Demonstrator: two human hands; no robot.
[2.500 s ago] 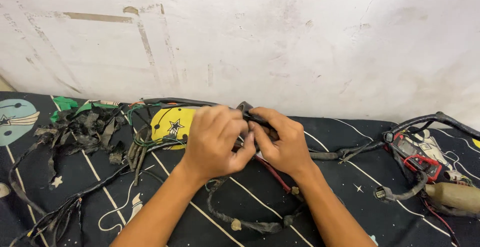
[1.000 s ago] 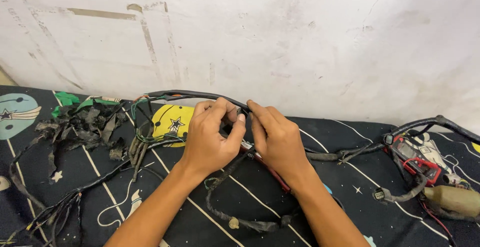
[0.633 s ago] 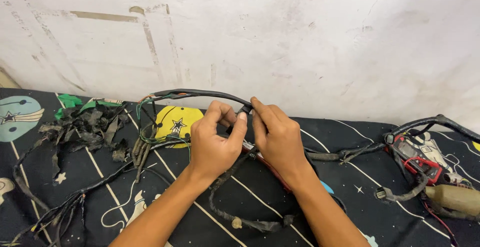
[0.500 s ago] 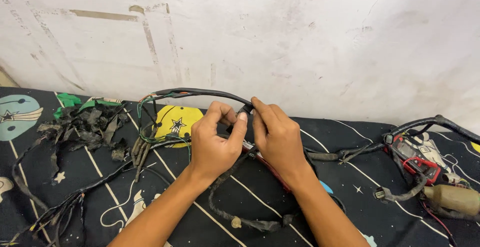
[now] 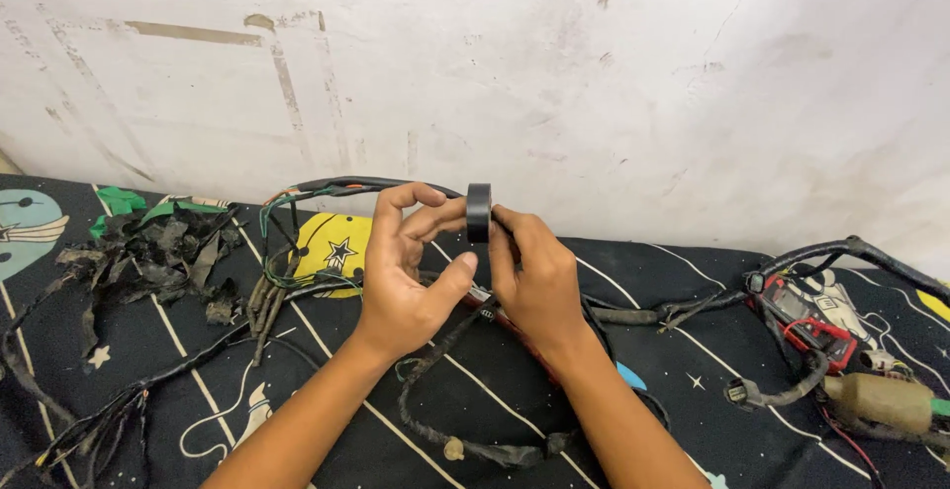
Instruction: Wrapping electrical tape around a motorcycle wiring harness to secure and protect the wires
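My right hand (image 5: pixel 536 273) holds a roll of black tape (image 5: pixel 479 213) upright, seen edge-on, above a black wire harness (image 5: pixel 327 188). My left hand (image 5: pixel 406 266) is next to it, its fingertips against the roll's left side and its thumb under the harness where a small connector (image 5: pixel 484 303) shows. The harness arcs from the left behind both hands and runs on to the right. A loop of old wrapped cable (image 5: pixel 475 447) lies below my wrists.
A dark patterned cloth (image 5: pixel 297 390) covers the surface, with a stained white wall (image 5: pixel 594 73) behind. Scraps of stripped black tape (image 5: pixel 158 256) lie piled at left. More harness (image 5: pixel 851 248) and a red device (image 5: pixel 807 313) with a tan cylindrical part (image 5: pixel 881 399) sit at right.
Both hands have lifted slightly, and the tape roll has come up into plain view between my fingertips. The view has shifted slightly.
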